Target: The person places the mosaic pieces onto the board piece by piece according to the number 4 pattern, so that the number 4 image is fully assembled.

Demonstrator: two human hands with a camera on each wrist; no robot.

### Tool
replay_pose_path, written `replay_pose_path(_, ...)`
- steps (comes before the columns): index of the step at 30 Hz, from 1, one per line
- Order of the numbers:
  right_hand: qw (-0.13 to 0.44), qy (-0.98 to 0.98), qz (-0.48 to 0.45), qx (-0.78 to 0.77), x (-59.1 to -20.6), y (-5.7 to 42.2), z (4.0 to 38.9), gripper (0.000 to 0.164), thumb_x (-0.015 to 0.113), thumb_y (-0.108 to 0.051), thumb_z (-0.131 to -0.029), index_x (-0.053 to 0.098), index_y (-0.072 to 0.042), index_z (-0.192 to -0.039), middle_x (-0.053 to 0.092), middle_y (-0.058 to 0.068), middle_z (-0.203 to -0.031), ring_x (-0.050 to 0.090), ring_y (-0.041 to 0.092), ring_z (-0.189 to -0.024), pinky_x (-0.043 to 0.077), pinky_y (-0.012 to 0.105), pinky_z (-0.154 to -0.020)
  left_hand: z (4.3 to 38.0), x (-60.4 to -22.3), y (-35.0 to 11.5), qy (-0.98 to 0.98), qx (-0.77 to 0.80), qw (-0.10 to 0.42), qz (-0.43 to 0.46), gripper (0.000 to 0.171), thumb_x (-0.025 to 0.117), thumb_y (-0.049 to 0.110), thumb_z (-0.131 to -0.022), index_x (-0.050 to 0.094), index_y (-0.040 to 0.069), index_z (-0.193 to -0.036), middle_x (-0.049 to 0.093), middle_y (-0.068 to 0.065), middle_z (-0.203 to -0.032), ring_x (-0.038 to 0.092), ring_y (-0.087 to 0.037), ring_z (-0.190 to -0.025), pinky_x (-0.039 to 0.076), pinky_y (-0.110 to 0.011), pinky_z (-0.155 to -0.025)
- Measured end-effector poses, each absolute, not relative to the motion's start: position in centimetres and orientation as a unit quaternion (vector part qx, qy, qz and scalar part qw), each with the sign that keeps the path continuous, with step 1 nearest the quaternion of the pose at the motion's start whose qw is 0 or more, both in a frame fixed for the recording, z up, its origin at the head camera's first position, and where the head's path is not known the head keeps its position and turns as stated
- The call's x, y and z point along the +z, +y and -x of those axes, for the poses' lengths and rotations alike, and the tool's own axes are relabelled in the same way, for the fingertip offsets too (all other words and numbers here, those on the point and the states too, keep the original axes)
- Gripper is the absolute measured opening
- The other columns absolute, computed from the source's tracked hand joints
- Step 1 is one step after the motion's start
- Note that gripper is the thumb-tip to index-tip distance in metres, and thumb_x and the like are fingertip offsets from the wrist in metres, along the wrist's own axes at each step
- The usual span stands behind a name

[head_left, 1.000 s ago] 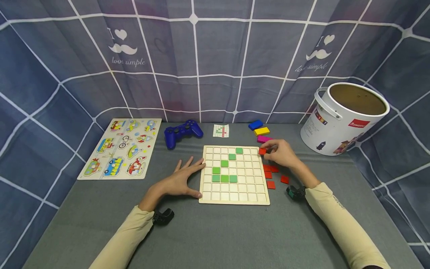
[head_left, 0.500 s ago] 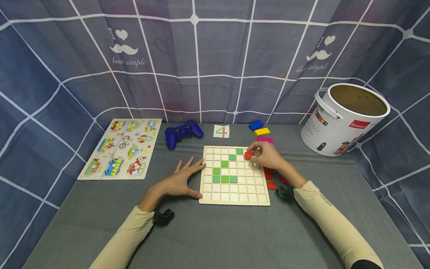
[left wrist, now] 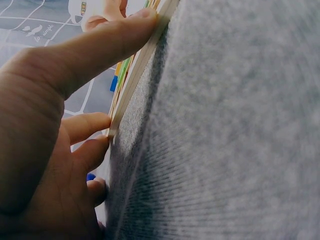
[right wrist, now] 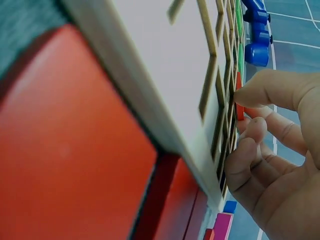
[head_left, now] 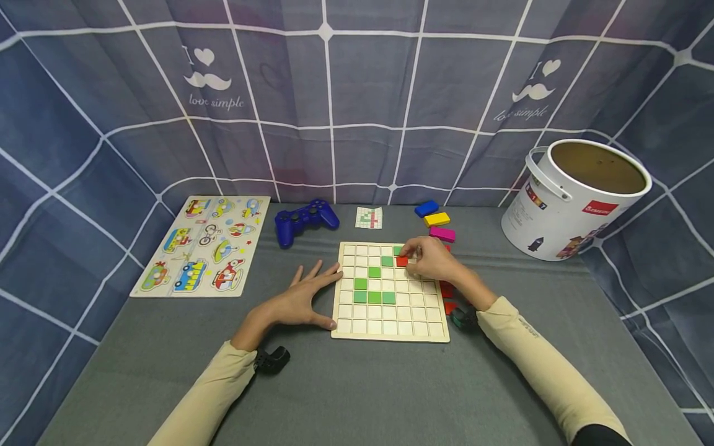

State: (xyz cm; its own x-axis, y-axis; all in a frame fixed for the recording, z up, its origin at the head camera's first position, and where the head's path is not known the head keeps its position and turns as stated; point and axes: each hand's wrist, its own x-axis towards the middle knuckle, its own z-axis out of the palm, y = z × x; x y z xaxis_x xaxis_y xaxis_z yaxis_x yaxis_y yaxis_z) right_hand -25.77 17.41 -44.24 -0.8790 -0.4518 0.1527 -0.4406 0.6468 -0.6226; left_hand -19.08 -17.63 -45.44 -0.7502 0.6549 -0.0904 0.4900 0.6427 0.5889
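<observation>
A wooden grid board [head_left: 390, 327] lies on the grey cloth with several green square tiles [head_left: 374, 272] in its cells, stepping diagonally and along one row. My left hand [head_left: 295, 303] has its fingers spread; thumb and fingertips touch the board's left edge, as the left wrist view also shows. Over the upper part of the grid, my right hand [head_left: 432, 259] pinches a red square tile [head_left: 401, 262] between thumb and fingers. That tile appears edge-on in the right wrist view. Whether it sits in a cell cannot be told. Loose red tiles [head_left: 447, 289] lie along the board's right edge, partly hidden by the right hand and wrist.
Behind the board lie a small patterned card [head_left: 369, 218] and blue [head_left: 426, 209], yellow [head_left: 437, 219] and magenta [head_left: 442, 233] blocks. A blue game controller [head_left: 307, 221] and a picture puzzle board [head_left: 201, 248] are at left. A white bucket [head_left: 558, 217] stands back right.
My right hand has carried the red tile leftward from the board's upper right edge to over the grid, beside the upper green tiles. The left hand has stayed in place.
</observation>
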Motion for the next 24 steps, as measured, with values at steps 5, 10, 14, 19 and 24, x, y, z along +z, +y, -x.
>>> replay_pose_path(5, 0.009, 0.91, 0.256, -0.327, -44.1, 17.2, 26.0, 0.024, 0.079, -0.002, -0.072, 0.078, -0.01, -0.094, 0.071, 0.001, -0.087, 0.055, 0.015, -0.066, 0.047, 0.033, -0.06, 19.0, -45.4, -17.7, 0.893, 0.279, 0.146, -0.322, 0.111, 0.087, 0.05, -0.073, 0.026, 0.019, -0.161, 0.009, 0.001, -0.167, -0.006, -0.033, -0.152, -0.012, -0.062, -0.114)
replay_pose_path(10, 0.022, 0.912, 0.251, -0.325, -43.7, 17.3, 25.9, 0.024, 0.079, -0.002, -0.074, 0.078, -0.009, -0.097, 0.071, 0.002, -0.088, 0.055, 0.015, -0.067, 0.047, 0.032, -0.06, 19.1, -45.6, -17.5, 0.893, 0.276, 0.143, -0.326, 0.111, 0.086, 0.051, -0.074, 0.025, 0.02, -0.161, 0.009, 0.002, -0.167, -0.006, -0.033, -0.152, -0.012, -0.062, -0.114)
replay_pose_path(14, 0.028, 0.908, 0.238, -0.345, -43.2, 17.9, 25.6, 0.025, 0.079, -0.001, -0.075, 0.077, -0.006, -0.1, 0.07, 0.005, -0.088, 0.057, 0.018, -0.068, 0.049, 0.034, -0.06, 19.2, -45.7, -17.5, 0.893, 0.276, 0.145, -0.325, 0.111, 0.086, 0.052, -0.074, 0.025, 0.02, -0.161, 0.01, 0.002, -0.167, -0.006, -0.032, -0.152, -0.013, -0.061, -0.114)
replay_pose_path(19, 0.006, 0.901, 0.227, -0.368, -43.3, 20.0, 25.6, 0.026, 0.077, 0.004, -0.075, 0.076, -0.002, -0.101, 0.07, 0.009, -0.088, 0.057, 0.019, -0.065, 0.049, 0.034, -0.059, 19.1, -45.6, -17.5, 0.893, 0.279, 0.142, -0.323, 0.111, 0.087, 0.05, -0.073, 0.025, 0.02, -0.161, 0.01, 0.002, -0.167, -0.006, -0.032, -0.152, -0.013, -0.061, -0.114)
replay_pose_path(24, -0.022, 0.91, 0.204, -0.361, -43.6, 22.7, 25.6, 0.024, 0.078, 0.005, -0.077, 0.076, -0.002, -0.1, 0.07, 0.01, -0.088, 0.052, 0.02, -0.061, 0.044, 0.032, -0.055, 19.1, -45.6, -17.6, 0.893, 0.278, 0.144, -0.322, 0.111, 0.086, 0.051, -0.073, 0.025, 0.019, -0.161, 0.009, 0.002, -0.167, -0.006, -0.033, -0.152, -0.013, -0.061, -0.114)
